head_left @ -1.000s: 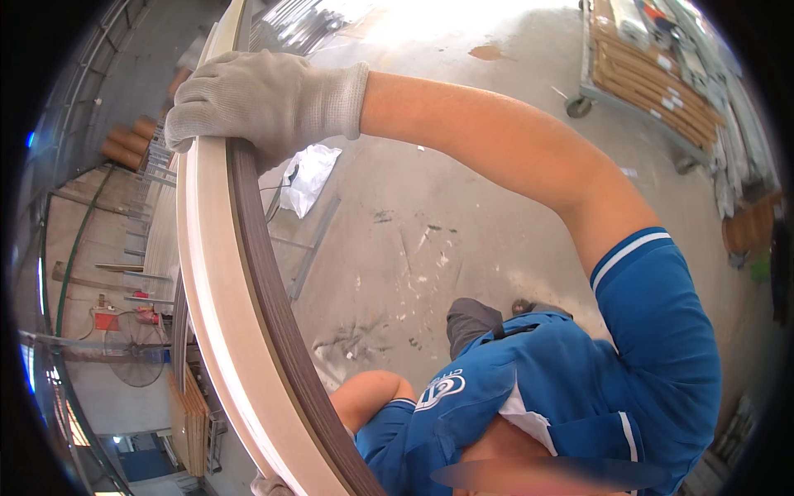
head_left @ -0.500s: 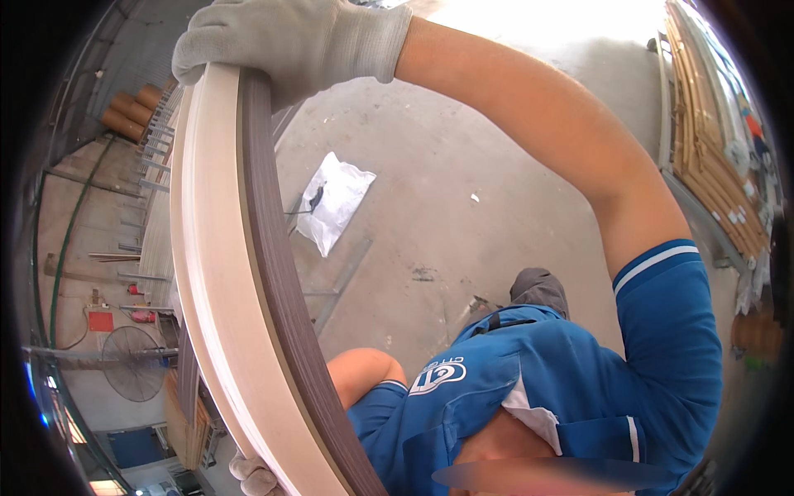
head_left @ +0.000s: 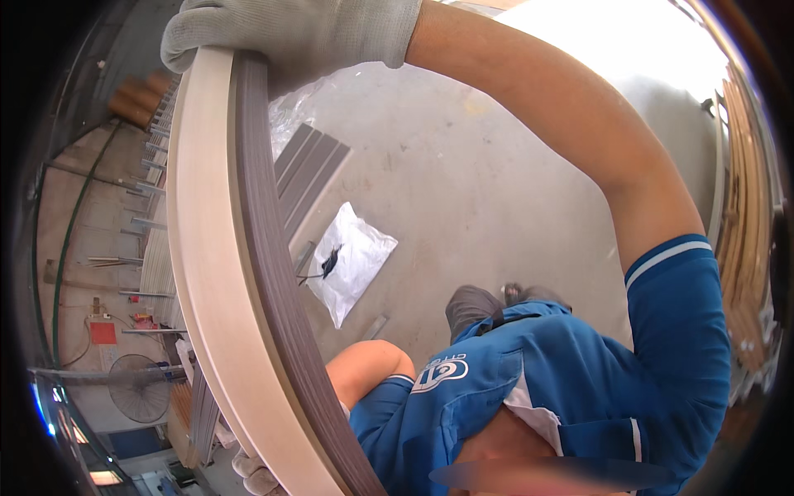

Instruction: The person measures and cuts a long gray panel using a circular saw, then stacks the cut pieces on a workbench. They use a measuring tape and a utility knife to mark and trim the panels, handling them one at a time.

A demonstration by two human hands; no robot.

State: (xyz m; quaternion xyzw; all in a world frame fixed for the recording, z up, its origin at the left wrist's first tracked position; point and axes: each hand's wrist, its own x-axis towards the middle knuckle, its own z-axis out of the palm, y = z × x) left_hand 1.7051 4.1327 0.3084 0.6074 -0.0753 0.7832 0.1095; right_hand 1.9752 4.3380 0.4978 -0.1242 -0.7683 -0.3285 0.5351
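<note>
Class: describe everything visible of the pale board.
The pale board is long, cream and smooth, perhaps plastic, with a lengthwise line. Bowed, probably by the lens, it slants from upper left past the bottom edge. The gloved right hand grips its upper part; the gloved left hand touches its left edge below. A dark board lines its right side.

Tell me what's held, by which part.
A long cream-and-brown wood-grained plank: the grey-gloved right hand grips across it near the view's top; the grey-gloved left hand, mostly hidden, is at its left edge, lower.
</note>
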